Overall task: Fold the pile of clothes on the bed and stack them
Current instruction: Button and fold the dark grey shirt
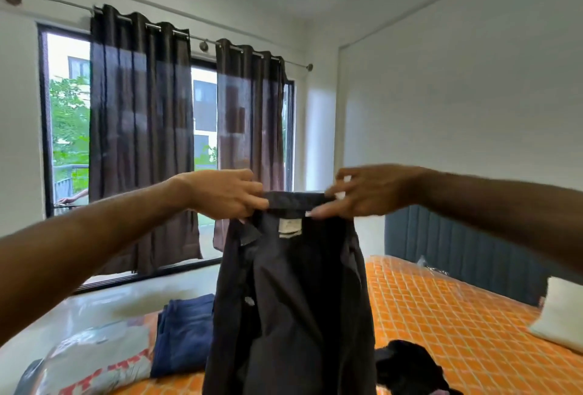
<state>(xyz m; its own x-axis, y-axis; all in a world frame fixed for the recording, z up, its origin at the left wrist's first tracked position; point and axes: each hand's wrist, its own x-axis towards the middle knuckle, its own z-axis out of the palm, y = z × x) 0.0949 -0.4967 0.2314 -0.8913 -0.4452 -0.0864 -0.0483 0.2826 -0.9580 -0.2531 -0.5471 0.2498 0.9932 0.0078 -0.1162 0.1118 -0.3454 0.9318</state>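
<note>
Both hands pinch the collar of a dark shirt (pixel 293 300) and hold it up at mid-frame: the left hand (pixel 225 194) has fingers and thumb curled on the collar's left end, and the right hand (pixel 362 192) grips the right end, its fingers blurred. The shirt hangs straight down from the collar to the bottom edge of the frame, a pale label showing just under the collar band.

The hanging shirt stands in front of the bed (pixel 473 315) and blocks the middle of it. To the lower left of the shirt lie folded blue jeans (pixel 186 338), their right side hidden behind the cloth. Further to the lower left is a grey, red and white patterned cloth (pixel 104 363), cut off by the frame's bottom edge. Just right of the shirt's hem sits a crumpled black garment (pixel 407 366), partly hidden by the shirt and partly cut by the bottom edge. The bed's cover is orange with a check pattern. At the right edge a white pillow (pixel 558 312) is cut off by the frame. Behind it, a blue padded headboard (pixel 457 246) runs along the wall; a small shiny thing near it is too small to tell.

In the upper left, dark curtains (pixel 142 142) hang on a rod over a window (pixel 67 129), covering most of the glass; green leaves and a building show through the gaps.
</note>
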